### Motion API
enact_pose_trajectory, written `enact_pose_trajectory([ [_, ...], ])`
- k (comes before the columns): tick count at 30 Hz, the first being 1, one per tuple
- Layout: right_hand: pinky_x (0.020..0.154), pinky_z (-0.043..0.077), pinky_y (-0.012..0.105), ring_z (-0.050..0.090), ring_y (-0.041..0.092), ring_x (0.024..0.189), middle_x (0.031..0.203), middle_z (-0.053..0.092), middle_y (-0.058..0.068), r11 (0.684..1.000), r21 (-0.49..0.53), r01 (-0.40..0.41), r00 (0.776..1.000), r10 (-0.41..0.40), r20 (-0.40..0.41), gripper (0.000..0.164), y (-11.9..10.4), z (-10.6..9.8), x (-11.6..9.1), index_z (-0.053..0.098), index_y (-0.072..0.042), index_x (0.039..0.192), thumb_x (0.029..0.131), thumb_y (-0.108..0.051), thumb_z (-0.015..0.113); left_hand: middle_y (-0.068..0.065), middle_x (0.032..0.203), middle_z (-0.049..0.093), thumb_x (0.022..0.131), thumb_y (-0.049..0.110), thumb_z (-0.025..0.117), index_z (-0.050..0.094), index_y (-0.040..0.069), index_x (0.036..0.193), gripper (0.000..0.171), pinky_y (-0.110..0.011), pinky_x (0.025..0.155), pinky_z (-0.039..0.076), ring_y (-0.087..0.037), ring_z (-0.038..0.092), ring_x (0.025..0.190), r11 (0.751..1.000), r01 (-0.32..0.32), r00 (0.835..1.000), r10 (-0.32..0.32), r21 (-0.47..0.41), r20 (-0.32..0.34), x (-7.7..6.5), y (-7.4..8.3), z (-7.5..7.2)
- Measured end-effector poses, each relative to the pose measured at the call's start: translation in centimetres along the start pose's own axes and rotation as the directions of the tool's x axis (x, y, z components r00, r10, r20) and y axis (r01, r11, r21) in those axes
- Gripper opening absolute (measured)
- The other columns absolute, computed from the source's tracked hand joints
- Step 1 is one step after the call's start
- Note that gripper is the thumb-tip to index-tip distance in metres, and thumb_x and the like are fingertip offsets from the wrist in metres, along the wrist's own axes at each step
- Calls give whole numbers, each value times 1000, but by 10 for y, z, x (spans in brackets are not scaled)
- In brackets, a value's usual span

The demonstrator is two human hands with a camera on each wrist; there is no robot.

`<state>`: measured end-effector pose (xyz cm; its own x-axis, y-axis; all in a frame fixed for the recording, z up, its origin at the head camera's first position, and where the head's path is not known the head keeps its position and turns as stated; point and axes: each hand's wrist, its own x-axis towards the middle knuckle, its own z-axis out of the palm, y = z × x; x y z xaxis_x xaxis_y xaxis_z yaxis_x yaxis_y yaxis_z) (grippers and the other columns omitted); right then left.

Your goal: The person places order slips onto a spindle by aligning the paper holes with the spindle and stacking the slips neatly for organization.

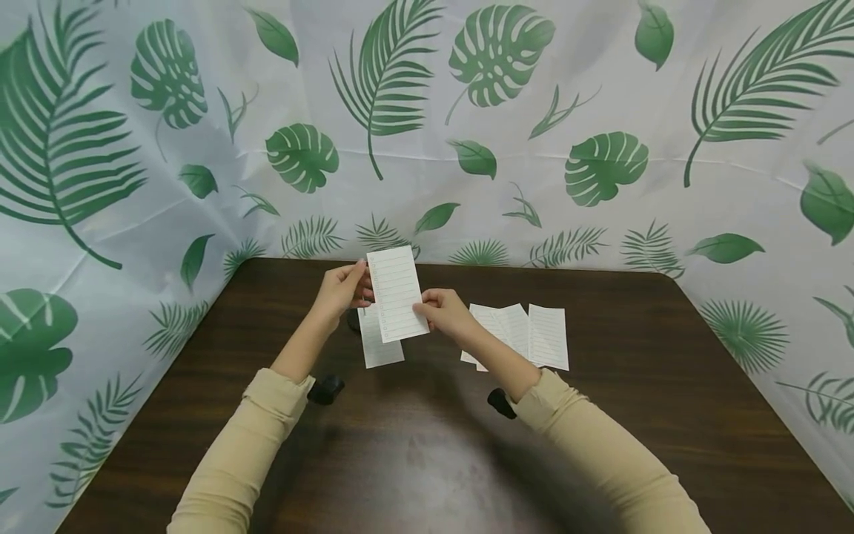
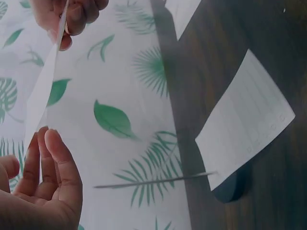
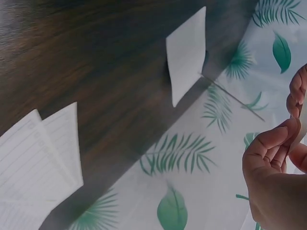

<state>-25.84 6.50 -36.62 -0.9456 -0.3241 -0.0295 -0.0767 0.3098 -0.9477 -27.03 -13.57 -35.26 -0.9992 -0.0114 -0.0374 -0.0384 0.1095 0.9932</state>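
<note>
A lined paper slip point(image 1: 396, 293) with small circles down one edge is held up above the table. My right hand point(image 1: 443, 310) pinches its lower right side between thumb and fingers. At the left edge my left hand point(image 1: 343, 289) holds it, thumb near the upper part and fingers partly hidden behind. Below and behind this slip, a second lined slip point(image 2: 249, 120) sits on a paper spike, whose thin metal rod point(image 2: 153, 182) sticks up through it near one edge. The spike's round dark base point(image 2: 232, 188) shows partly beneath that slip.
Several lined slips point(image 1: 548, 337) lie overlapping on the dark wooden table point(image 1: 414, 452), right of the spike and partly behind my right forearm. A white cloth with green leaves point(image 1: 475, 159) hangs along the table's back and sides. Black wrist devices point(image 1: 325, 389) hang under both forearms.
</note>
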Motion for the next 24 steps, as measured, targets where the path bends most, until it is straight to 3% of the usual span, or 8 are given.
enact_pose_trajectory([
  [10, 52, 45, 19, 55, 10, 61, 76, 65, 7, 999, 15, -28, 999, 28, 19, 18, -7, 10, 15, 60, 10, 98, 93, -6, 52, 6, 68, 53, 102, 30, 40, 58, -2, 94, 38, -15, 53, 55, -4, 53, 59, 999, 43, 997, -43, 2, -60, 15, 7, -9],
  [17, 53, 45, 20, 54, 13, 61, 75, 64, 6, 999, -9, -53, 999, 53, 4, 18, -8, 13, 23, 61, 8, 98, 94, -7, 53, 3, 78, 54, 94, 21, 56, 61, -6, 111, 32, -18, 57, 57, -7, 55, 66, 997, 37, 995, -30, 72, -99, 20, 7, -12],
  [24, 49, 44, 17, 52, 10, 57, 69, 61, 2, 998, -8, -59, 998, 59, 4, 18, -6, 19, 27, 60, 11, 99, 93, -5, 53, -3, 82, 54, 92, 19, 60, 62, -8, 112, 34, -17, 56, 57, -12, 55, 72, 992, 55, 990, -40, 112, -134, 22, 3, -13],
])
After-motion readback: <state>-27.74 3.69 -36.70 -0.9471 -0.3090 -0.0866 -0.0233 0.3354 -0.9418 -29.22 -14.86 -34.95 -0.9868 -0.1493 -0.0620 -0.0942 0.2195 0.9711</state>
